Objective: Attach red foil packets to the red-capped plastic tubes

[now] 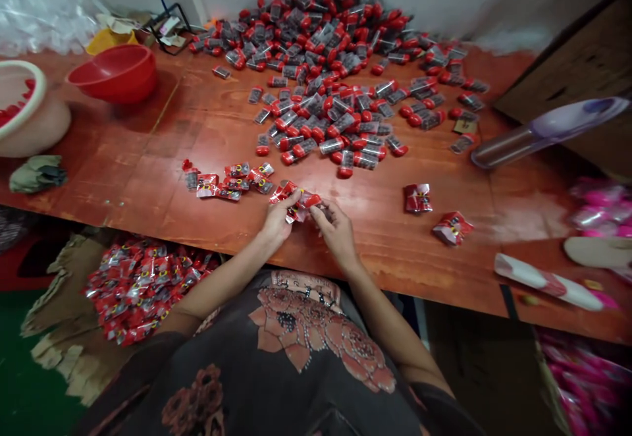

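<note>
Near the table's front edge, my left hand [279,218] is closed around small red printed packets [284,192], its thumb lying on top. My right hand [336,230] pinches at the right end of the uppermost packet, fingertips together. Just left of my hands lies a loose group of similar red packets [207,186]. Beyond them spreads a large heap of clear tubes with red caps and dark contents [316,107]. Two more packets lie apart on the right, one a red packet [417,198] and the other a crumpled-looking packet [453,228].
A red bowl [116,77] and a white tub [47,116] with red pieces stand at left. Below the edge, many packets [148,284] fill an open carton [64,304]. At right are a clear purple-edged tube [548,130], a cardboard box [573,60] and a white roll [548,281].
</note>
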Available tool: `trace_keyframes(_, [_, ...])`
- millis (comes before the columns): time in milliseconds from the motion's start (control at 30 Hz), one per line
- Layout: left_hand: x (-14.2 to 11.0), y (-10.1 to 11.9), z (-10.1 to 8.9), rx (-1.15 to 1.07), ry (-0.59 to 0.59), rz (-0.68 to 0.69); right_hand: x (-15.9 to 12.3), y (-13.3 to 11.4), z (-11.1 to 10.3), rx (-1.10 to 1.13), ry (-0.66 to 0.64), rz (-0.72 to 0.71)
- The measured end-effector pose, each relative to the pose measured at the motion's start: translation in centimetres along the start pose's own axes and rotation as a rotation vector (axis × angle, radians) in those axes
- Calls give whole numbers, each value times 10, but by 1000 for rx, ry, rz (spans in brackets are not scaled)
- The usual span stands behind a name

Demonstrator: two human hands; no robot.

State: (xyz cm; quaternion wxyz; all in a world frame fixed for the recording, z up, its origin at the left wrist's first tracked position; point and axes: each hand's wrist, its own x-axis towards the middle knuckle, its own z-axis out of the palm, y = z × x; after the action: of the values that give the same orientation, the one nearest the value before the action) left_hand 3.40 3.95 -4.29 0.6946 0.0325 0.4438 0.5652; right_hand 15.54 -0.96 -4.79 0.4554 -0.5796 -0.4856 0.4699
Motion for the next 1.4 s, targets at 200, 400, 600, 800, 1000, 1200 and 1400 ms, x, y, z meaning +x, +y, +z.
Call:
trace_keyframes(200, [-8, -4, 2, 49, -14, 143, 0, 0, -4, 82, -68, -36])
trace_keyframes(400, [-18, 0, 3, 194, -147, 205, 2, 0, -13, 42, -40, -110])
trace_keyframes(600, [-24, 4, 3, 362, -230, 169, -4, 4, -15, 74, 4, -91])
trace_keyframes(800, [-30, 13, 6, 440, -323, 103, -10, 0, -18, 122, 13, -38])
trace_keyframes(1000, [-30, 16, 9, 444, -320, 115, -13, -9, -29, 84, -43, -87])
trace_keyframes(1200, [-28, 11, 5, 525, -362, 48, -14, -6, -33, -2, -40, -177])
trace_keyframes(1400, [-30, -1, 4, 459, -310, -9, -12, -6, -33, 27, -28, -134])
